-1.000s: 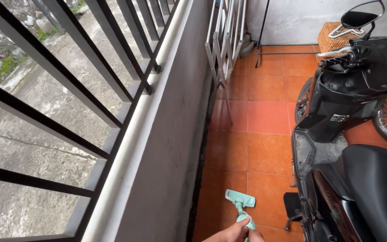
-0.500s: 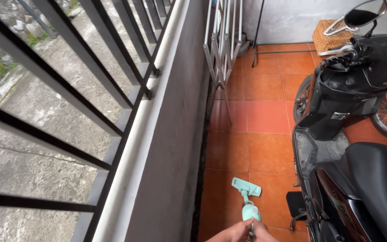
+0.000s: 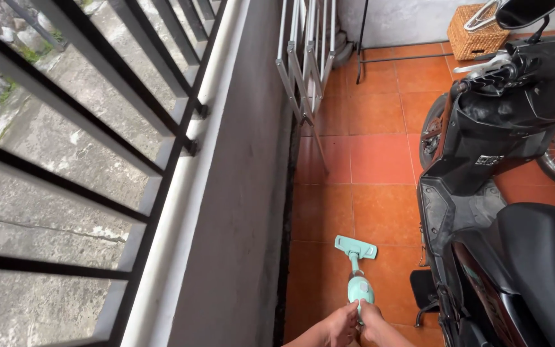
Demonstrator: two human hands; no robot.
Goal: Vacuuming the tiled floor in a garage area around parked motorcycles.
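A light, rigid mint-green handheld vacuum (image 3: 358, 276) is gripped at its rear handle, the best hold, by left hand (image 3: 338, 326) and right hand (image 3: 375, 326), fingers clamped, its nozzle on the orange tiled floor (image 3: 380, 160) beside the motorbike (image 3: 509, 212).

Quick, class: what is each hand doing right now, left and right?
Left hand: closed on the mint-green vacuum, at its handle end.
Right hand: closed on the same handle, beside the left.

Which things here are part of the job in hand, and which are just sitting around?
In use: mint-green handheld vacuum, gripped by left hand and right hand; orange tiled floor.

Lying about: black scooter, folded drying rack, wicker basket, railing.
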